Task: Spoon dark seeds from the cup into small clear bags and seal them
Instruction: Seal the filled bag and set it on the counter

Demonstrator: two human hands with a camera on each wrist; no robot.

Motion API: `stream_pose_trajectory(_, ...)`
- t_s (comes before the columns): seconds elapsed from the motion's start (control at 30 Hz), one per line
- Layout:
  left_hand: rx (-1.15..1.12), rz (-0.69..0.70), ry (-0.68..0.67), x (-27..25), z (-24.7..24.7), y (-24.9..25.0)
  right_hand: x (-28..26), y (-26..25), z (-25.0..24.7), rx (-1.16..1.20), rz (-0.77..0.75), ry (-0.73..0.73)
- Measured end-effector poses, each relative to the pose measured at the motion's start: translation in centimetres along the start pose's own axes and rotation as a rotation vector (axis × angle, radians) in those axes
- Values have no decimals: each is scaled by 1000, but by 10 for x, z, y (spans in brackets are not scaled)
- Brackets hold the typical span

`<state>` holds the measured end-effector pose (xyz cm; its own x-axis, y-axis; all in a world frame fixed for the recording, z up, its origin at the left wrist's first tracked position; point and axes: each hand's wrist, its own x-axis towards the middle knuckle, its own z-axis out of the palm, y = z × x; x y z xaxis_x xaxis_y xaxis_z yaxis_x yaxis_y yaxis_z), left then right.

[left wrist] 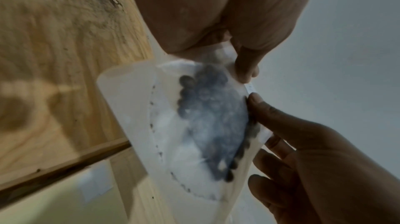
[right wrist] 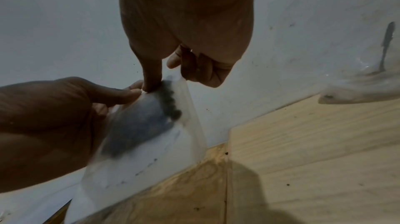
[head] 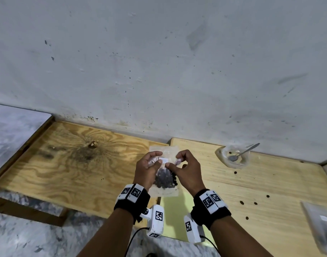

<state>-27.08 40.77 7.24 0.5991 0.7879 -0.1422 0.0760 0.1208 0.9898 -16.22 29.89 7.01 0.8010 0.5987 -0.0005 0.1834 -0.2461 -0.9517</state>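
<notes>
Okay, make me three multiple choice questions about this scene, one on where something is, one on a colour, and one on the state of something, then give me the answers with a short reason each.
1. Where is the spoon?
A. In the clear cup by the wall
B. In the left hand
C. Inside the bag

2. What colour are the seeds in the held bag?
A. White
B. Dark, nearly black
C. Bright green

3. How is the small clear bag held?
A. Flat on the table, untouched
B. By one hand only
C. In the air, pinched at its top by both hands

Answers:
1. A: the spoon leans in the cup on the wooden table, away from both hands.
2. B: a dark cluster shows through the plastic.
3. C: the left hand and right hand pinch the bag's upper edge while it hangs above the table.
</notes>
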Motion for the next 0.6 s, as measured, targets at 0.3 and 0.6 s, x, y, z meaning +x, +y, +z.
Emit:
stream_pose_trajectory(0.3,-146,-97,-7,-7,47,-2,-33,32,-55,96,127,-94)
stream_pose_trajectory(0.6,-12,-200,-279,-39,198,-28,-59,98,-207,135,343,130)
